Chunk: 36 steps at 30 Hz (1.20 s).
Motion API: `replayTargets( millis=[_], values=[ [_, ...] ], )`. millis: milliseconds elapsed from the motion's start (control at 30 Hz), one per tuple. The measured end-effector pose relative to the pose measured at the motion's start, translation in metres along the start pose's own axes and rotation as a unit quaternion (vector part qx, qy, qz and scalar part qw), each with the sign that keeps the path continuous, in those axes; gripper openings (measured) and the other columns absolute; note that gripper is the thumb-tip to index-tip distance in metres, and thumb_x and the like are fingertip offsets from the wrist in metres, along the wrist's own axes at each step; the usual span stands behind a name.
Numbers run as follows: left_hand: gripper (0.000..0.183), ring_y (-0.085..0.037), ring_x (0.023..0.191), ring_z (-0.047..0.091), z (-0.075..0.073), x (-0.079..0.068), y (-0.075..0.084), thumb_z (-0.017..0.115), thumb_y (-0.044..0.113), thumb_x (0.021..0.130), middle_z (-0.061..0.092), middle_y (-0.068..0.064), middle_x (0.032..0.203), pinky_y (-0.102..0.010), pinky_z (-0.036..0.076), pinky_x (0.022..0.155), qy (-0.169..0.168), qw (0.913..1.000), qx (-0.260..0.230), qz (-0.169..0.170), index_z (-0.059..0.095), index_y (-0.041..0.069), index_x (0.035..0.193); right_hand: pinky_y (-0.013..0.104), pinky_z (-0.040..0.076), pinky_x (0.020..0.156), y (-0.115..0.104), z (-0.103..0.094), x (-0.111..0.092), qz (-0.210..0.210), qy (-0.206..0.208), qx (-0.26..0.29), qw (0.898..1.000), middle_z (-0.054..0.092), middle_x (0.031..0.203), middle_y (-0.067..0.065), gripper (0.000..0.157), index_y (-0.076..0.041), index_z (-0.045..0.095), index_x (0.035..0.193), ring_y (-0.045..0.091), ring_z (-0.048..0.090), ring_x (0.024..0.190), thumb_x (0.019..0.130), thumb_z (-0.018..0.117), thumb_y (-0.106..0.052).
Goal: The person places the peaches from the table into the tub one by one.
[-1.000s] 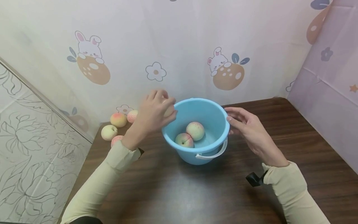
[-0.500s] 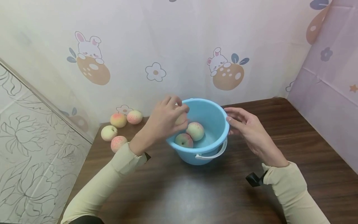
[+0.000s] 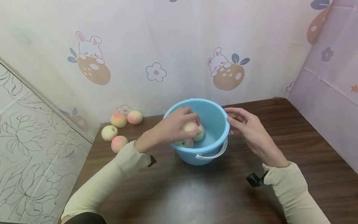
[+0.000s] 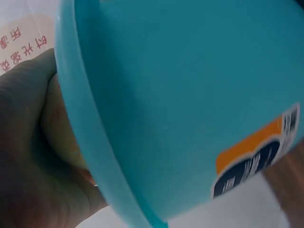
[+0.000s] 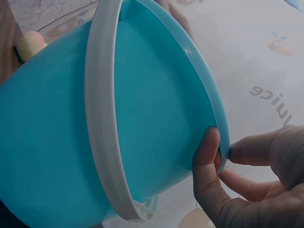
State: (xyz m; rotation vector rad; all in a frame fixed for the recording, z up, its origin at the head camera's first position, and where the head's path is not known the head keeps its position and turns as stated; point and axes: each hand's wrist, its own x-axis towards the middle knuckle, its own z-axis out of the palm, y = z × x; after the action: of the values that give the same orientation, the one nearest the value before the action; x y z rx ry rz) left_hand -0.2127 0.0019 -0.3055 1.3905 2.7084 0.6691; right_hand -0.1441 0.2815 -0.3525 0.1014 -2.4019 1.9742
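A light blue bucket (image 3: 215,124) stands on the table, its white handle (image 3: 213,154) hanging down at the near side. My left hand (image 3: 174,124) reaches over the left rim and grips a pale pink-flecked peach (image 3: 190,127) inside the bucket's mouth. Below it lie two more peaches, a greenish-red one (image 3: 185,143) and a pale one (image 3: 201,133), both partly covered by the hand. In the left wrist view the held peach (image 4: 59,123) shows behind the rim. With thumb and fingers, my right hand (image 3: 249,130) pinches the right rim, as the right wrist view confirms.
Several peaches (image 3: 118,120) sit in a cluster on the dark wooden table (image 3: 167,189) at the back left. A printed curtain (image 3: 184,68) rises behind the table, with panels along both sides.
My left hand has carried its peach rightward and down, from beside the left rim into the bucket's mouth. My right hand and the bucket have stayed in place.
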Motion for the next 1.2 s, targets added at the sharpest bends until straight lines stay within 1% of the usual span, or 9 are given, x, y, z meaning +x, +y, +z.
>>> replayTargets(
  millis=[67,133,267,400,567,667,833,1000,1200],
  values=[
    [0.024,-0.011,0.098,0.055,0.002,0.004,0.000,0.064,0.042,0.091,0.060,0.007,0.107,-0.030,0.052,0.079,-0.030,0.9992,-0.025,-0.001,0.069,0.028,0.110,0.029,0.063,0.082,0.000,0.000,0.000,0.000,0.000,-0.001,1.000,0.064,0.128,0.005,0.053,-0.008,0.050,0.149,0.011,0.072,0.102,0.103,0.066,-0.028],
    [0.024,-0.010,0.097,0.058,0.004,0.007,0.000,0.064,0.043,0.091,0.062,0.008,0.107,-0.030,0.053,0.079,-0.058,0.9976,-0.035,-0.006,0.069,0.029,0.110,0.028,0.063,0.082,0.000,0.000,0.000,0.001,-0.001,-0.002,1.000,0.064,0.128,0.004,0.053,-0.008,0.049,0.149,0.009,0.072,0.102,0.103,0.065,-0.029],
    [0.022,-0.010,0.098,0.059,0.008,0.013,0.002,0.063,0.045,0.093,0.065,0.008,0.107,-0.031,0.052,0.082,-0.110,0.9934,-0.030,-0.003,0.068,0.030,0.109,0.028,0.063,0.082,-0.001,-0.001,0.000,0.006,0.001,-0.008,1.000,0.063,0.129,0.005,0.053,-0.009,0.049,0.150,0.008,0.071,0.102,0.103,0.065,-0.030],
    [0.021,-0.010,0.098,0.059,0.014,0.016,0.004,0.062,0.046,0.095,0.065,0.008,0.104,-0.031,0.051,0.084,-0.155,0.9877,-0.014,0.015,0.068,0.029,0.106,0.028,0.063,0.084,-0.001,-0.001,-0.001,0.012,0.003,-0.013,1.000,0.062,0.132,0.007,0.055,-0.010,0.049,0.151,0.009,0.070,0.103,0.103,0.065,-0.032],
    [0.023,-0.010,0.104,0.058,0.020,0.018,0.005,0.059,0.045,0.098,0.066,0.007,0.109,-0.032,0.049,0.089,-0.194,0.9806,-0.009,0.025,0.069,0.027,0.109,0.027,0.062,0.084,-0.001,-0.001,0.000,0.015,0.002,-0.011,1.000,0.061,0.132,0.006,0.055,-0.011,0.049,0.151,0.008,0.070,0.102,0.103,0.065,-0.032],
    [0.024,-0.011,0.107,0.056,0.021,0.020,0.005,0.059,0.041,0.100,0.067,0.007,0.110,-0.032,0.049,0.092,-0.214,0.9762,-0.015,0.031,0.069,0.024,0.114,0.027,0.063,0.083,-0.001,-0.001,0.000,0.014,0.001,-0.008,1.000,0.061,0.130,0.005,0.054,-0.011,0.049,0.150,0.008,0.069,0.101,0.103,0.065,-0.032],
    [0.024,-0.011,0.106,0.060,0.020,0.020,0.005,0.057,0.031,0.103,0.070,0.008,0.107,-0.031,0.050,0.095,-0.256,0.9658,-0.032,0.027,0.069,0.020,0.121,0.028,0.063,0.083,-0.001,0.000,0.001,0.011,0.002,-0.006,1.000,0.063,0.130,0.005,0.054,-0.010,0.050,0.150,0.010,0.071,0.103,0.103,0.066,-0.031],
    [0.022,-0.010,0.105,0.062,0.018,0.021,0.005,0.055,0.027,0.106,0.071,0.008,0.112,-0.030,0.049,0.097,-0.278,0.9598,-0.035,0.020,0.068,0.020,0.122,0.028,0.063,0.083,-0.001,0.000,0.001,0.009,0.002,-0.003,1.000,0.063,0.130,0.005,0.055,-0.009,0.049,0.150,0.011,0.072,0.103,0.102,0.066,-0.030],
    [0.025,-0.013,0.115,0.061,0.019,0.022,0.004,0.055,0.027,0.106,0.071,0.007,0.118,-0.034,0.049,0.103,-0.268,0.9622,-0.044,0.023,0.069,0.020,0.125,0.027,0.062,0.084,-0.002,0.000,0.001,0.010,0.002,0.002,1.000,0.064,0.131,0.004,0.056,-0.010,0.049,0.150,0.012,0.072,0.104,0.102,0.068,-0.031]
  ],
)
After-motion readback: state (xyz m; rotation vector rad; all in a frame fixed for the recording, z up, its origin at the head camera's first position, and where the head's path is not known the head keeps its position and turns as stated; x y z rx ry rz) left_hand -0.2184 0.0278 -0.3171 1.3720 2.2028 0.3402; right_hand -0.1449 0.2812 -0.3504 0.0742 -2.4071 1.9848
